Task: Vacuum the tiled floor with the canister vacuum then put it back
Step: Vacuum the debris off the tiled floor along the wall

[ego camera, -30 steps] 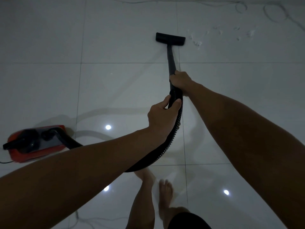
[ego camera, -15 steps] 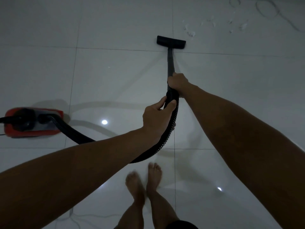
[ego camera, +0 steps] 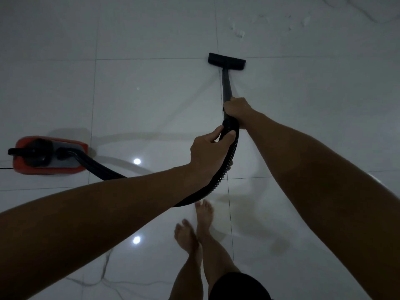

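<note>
**Floor head drawn back from the scraps, both hands on the vacuum**

Pulled back toward the person since a second ago, the black floor head [ego camera: 226,61] now sits just on the near side of a tile joint, with the pale scraps of debris [ego camera: 239,34] lying apart from it on the tile beyond. Both bare feet [ego camera: 195,229] have shifted too and now stand close together below the hose. Right hand [ego camera: 237,111] is wrapped tight round the black wand [ego camera: 226,85] at its upper end, fingers fully curled about it. Left hand [ego camera: 208,151] grips the ribbed hose [ego camera: 225,169] just behind the right one, thumb on one side and fingers closed round the other. From there the hose arcs down under the left forearm and runs off to the red canister vacuum [ego camera: 48,155], which rests on the glossy white tiled floor [ego camera: 151,94] well to the left, its thin cord [ego camera: 5,168] leaving at the frame edge. Two ceiling-light reflections [ego camera: 136,161] shine on the tiles
</note>
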